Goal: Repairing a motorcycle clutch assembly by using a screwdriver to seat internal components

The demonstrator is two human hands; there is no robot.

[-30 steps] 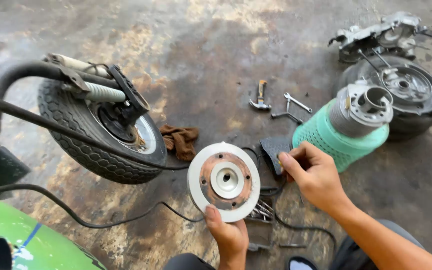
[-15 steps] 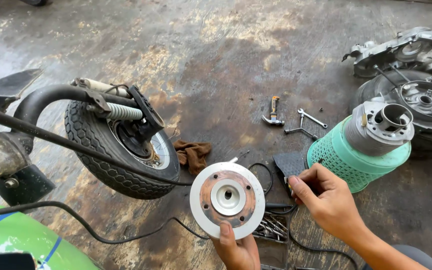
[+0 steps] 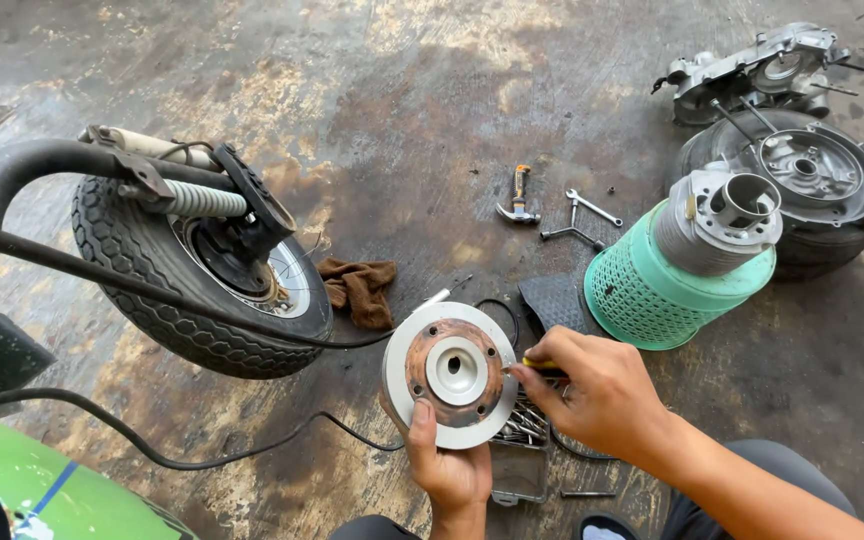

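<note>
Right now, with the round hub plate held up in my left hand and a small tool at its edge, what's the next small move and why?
Probably ease the tool tip onto the hub plate: the right hand already has it at the rusty face, and the left hand steadies the plate from below.

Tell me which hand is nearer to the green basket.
Right. The right hand is just below and left of the basket, pinching a small tool at the hub. The left hand holds the hub from below, farther left.

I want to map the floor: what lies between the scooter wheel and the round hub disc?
In the head view, a brown rag lies on the floor between the wheel and the hub disc.
</note>
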